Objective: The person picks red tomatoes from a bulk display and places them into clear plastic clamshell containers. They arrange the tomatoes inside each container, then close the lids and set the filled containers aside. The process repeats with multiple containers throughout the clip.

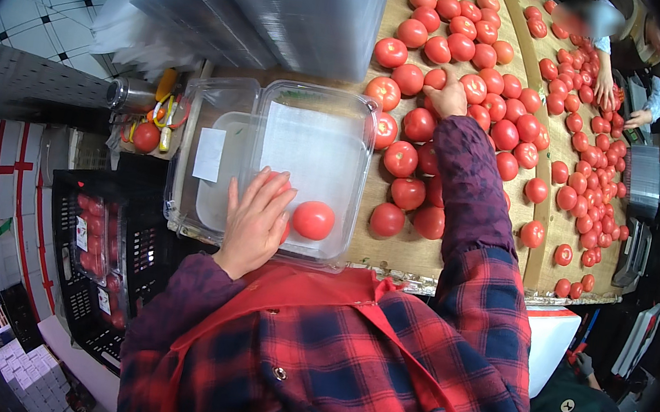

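My left hand lies inside an open, hinged clear plastic clamshell box, its fingers spread over red tomato surface that shows between and beside them. How many tomatoes are under this hand, and whether it grips one, is hidden. Beside it in the box sits an uncovered tomato on a white liner sheet. Among the loose tomatoes to the right of the box, my right hand reaches forward, thumb and fingers around a tomato. A white label is on the box's left half.
Stacked clear plastic boxes stand behind the clamshell. A wooden divider crosses the table. Beyond it, a co-worker's hands touch other tomatoes. At lower left, a black crate holds packed boxes. Another person is at lower right.
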A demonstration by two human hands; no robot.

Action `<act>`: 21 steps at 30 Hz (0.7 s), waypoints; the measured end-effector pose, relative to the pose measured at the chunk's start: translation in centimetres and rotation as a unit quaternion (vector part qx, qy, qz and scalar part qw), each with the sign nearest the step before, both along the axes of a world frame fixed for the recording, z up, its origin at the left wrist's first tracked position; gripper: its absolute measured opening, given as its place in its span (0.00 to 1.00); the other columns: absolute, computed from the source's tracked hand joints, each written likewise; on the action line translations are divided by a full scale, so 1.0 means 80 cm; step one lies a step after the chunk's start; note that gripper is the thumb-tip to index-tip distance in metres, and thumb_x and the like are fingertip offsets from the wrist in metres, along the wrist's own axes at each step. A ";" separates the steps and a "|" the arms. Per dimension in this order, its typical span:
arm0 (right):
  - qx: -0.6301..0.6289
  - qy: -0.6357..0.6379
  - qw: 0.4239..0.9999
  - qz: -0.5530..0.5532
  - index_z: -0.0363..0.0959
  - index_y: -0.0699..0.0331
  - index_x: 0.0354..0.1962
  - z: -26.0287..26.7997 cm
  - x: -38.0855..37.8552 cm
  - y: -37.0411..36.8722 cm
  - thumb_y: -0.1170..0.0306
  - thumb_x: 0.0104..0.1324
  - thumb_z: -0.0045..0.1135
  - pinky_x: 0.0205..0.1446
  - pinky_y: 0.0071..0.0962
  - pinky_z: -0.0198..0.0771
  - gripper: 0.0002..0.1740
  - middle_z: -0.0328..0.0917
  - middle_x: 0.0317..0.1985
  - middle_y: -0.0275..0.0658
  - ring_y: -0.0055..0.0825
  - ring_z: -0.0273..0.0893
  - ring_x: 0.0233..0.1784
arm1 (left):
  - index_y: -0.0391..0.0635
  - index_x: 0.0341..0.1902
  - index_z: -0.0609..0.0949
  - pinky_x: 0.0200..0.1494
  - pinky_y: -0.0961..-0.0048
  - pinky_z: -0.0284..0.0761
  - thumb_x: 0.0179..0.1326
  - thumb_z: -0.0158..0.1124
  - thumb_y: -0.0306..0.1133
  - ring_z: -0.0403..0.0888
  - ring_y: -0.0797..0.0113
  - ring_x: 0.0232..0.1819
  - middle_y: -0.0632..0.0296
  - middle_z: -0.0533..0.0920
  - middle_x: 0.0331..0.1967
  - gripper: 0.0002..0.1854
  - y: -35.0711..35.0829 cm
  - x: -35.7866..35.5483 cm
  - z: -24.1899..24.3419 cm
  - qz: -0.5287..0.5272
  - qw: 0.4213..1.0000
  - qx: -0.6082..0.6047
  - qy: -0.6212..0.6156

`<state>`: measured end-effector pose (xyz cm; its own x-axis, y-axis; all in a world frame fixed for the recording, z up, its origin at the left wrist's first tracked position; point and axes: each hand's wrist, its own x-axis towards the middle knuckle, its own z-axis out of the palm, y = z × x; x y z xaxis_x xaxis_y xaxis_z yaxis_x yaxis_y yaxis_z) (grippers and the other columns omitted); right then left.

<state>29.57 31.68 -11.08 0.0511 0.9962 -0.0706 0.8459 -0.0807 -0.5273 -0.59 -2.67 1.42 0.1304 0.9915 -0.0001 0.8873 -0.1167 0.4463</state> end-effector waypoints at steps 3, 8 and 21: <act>0.038 0.278 0.958 -0.061 0.66 0.58 0.65 0.064 -0.013 -0.028 0.61 0.53 0.73 0.57 0.33 0.75 0.42 0.76 0.56 0.48 0.35 0.79 0.54 | 0.47 0.59 0.78 0.71 0.32 0.43 0.66 0.56 0.32 0.60 0.53 0.74 0.60 0.72 0.67 0.18 0.005 -0.003 -0.003 0.006 1.000 0.017 -0.014; -0.048 0.385 0.880 0.274 0.68 0.60 0.63 0.199 -0.036 -0.142 0.70 0.54 0.71 0.56 0.30 0.76 0.38 0.78 0.52 0.40 0.27 0.78 0.54 | 0.46 0.57 0.80 0.71 0.34 0.43 0.70 0.53 0.34 0.62 0.51 0.73 0.59 0.74 0.65 0.16 0.015 -0.005 -0.005 0.024 0.998 0.031 -0.048; -0.172 0.367 0.902 0.150 0.74 0.64 0.57 0.161 0.037 -0.203 0.67 0.66 0.57 0.59 0.24 0.70 0.22 0.82 0.46 0.38 0.21 0.76 0.54 | 0.47 0.64 0.75 0.68 0.33 0.52 0.63 0.63 0.46 0.71 0.48 0.64 0.47 0.73 0.63 0.28 0.071 0.044 0.003 -0.128 0.991 -0.036 -0.010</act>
